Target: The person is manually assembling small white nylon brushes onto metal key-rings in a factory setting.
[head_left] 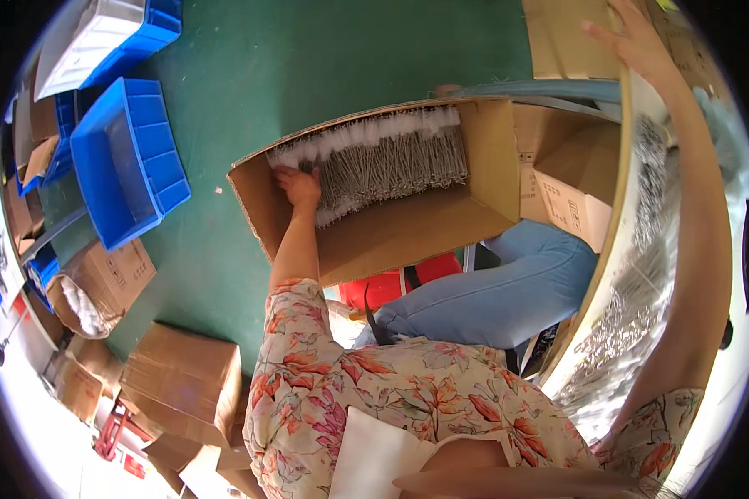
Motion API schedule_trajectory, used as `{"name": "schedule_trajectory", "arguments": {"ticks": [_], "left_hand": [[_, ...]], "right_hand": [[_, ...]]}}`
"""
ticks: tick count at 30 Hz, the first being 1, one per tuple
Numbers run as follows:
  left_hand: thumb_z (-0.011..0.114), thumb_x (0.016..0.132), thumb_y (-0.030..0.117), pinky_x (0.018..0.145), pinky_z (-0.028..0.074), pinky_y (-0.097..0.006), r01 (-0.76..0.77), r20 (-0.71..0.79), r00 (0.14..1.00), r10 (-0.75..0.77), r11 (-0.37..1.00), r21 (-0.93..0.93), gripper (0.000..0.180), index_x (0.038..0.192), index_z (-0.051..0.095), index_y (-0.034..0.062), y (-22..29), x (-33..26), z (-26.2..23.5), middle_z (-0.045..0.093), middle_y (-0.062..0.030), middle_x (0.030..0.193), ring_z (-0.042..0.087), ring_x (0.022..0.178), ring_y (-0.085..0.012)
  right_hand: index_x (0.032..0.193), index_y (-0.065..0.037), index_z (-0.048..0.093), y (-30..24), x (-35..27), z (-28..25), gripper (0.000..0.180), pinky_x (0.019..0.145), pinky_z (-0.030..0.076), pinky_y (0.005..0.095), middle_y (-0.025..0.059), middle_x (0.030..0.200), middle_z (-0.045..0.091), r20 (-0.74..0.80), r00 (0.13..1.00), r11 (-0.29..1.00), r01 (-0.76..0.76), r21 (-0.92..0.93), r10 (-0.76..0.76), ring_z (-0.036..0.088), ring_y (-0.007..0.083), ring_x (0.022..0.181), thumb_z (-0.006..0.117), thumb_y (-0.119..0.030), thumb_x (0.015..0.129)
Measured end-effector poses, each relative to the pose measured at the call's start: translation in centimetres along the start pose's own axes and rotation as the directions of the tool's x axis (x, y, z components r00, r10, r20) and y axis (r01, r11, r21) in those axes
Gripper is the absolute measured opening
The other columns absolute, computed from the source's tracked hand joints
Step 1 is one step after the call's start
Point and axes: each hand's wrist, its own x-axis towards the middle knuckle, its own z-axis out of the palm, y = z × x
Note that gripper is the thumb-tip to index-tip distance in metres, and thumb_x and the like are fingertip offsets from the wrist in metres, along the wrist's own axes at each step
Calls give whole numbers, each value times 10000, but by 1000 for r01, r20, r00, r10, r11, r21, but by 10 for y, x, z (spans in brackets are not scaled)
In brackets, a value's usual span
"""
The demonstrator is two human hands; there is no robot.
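Your left hand [298, 186] reaches into a large open cardboard box [391, 241], fingers at the left end of a tightly packed row of thin metal wire pieces [391, 166]. White wrapping [374, 130] runs along their far ends. The fingertips are partly hidden, so I cannot tell whether that grip is grasping wires or only resting against them. Your right hand [638, 43] is raised at the far right, its grip released, fingers spread, near a cardboard panel [562, 41]. The box opens toward you, just beyond your blue jeans [508, 287]; the wires line its far side. To the right, a tabletop [606, 270] carries more wires and clear plastic.

An uneven push on the row could topple or fan the wires; tangled ends could drag neighbours along. Leaning hard on the box's left end might tip it.
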Motion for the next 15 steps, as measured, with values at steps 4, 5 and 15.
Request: {"name": "schedule_trajectory", "arguments": {"ticks": [4,5,15], "left_hand": [[462,865,444,978,357,-436,49,-7,999,-49,967,250,813,1309,174,-172,-17,29,37,198,-340,1359,294,1225,-450],[457,867,442,964,373,-429,13,-15,1000,-9,930,368,800,1303,191,-174,-16,38,50,204,-348,1348,296,1219,-459],[438,881,349,964,339,-494,-296,154,949,275,946,133,561,1323,353,13,-55,97,95,361,-209,1345,393,1199,-379]], "right_hand": [[1168,-98,526,26,18,40,435,943,368,355,125,1165,511,30,997,997,-65,-39,66,478,282,1099,637,-150,751],[1173,-145,552,42,20,44,398,961,361,338,78,1208,519,-22,1000,996,-23,-81,21,473,263,1130,627,-169,782],[1216,-135,533,49,9,46,376,1005,323,317,55,1204,537,122,976,984,-177,-33,180,465,176,1158,577,-225,854]]}}
